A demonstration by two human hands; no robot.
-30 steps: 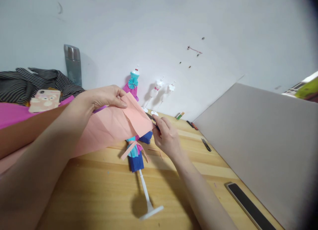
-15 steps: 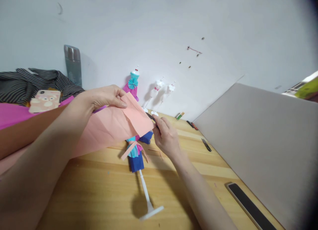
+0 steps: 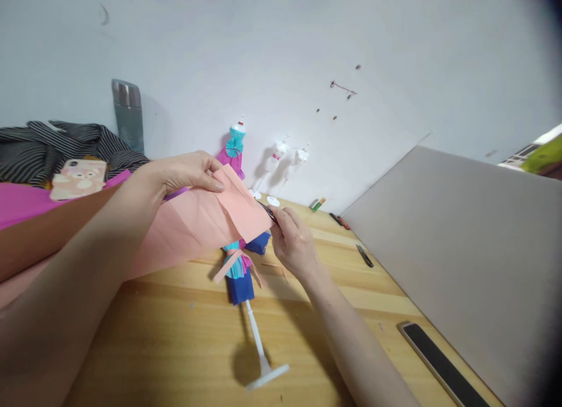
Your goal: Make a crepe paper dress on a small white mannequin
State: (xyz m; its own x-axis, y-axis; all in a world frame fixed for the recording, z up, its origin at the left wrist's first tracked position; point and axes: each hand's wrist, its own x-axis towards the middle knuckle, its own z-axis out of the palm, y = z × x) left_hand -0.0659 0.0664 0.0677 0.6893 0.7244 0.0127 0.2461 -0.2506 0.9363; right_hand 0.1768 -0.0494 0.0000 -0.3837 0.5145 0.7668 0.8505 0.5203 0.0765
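My left hand (image 3: pixel 195 171) pinches a sheet of peach paper (image 3: pixel 188 219) near its upper folded edge. The sheet stretches down to the left behind my forearm. In my right hand (image 3: pixel 293 243) is a pair of dark scissors (image 3: pixel 268 211), blades at the paper's right edge; the handles are mostly hidden by my fingers. Below the paper lies a small dress-form stand (image 3: pixel 255 331), white-footed, dressed in dark blue paper (image 3: pixel 242 288) and a pleated turquoise and magenta piece (image 3: pixel 237 265) tied with a peach strip. The paper covers its upper part.
Behind, a dressed mannequin (image 3: pixel 236 143) and two white ones (image 3: pixel 281 151) stand by the wall. At left are a bottle (image 3: pixel 128 117), striped cloth (image 3: pixel 83 139), a phone case (image 3: pixel 79 180) and magenta paper (image 3: pixel 39 203). A cutter (image 3: pixel 364 256) and a long dark-topped object (image 3: pixel 439 360) lie right.
The scissor blades have shifted slightly at the paper's right edge. My left hand and the paper stay nearly in place.
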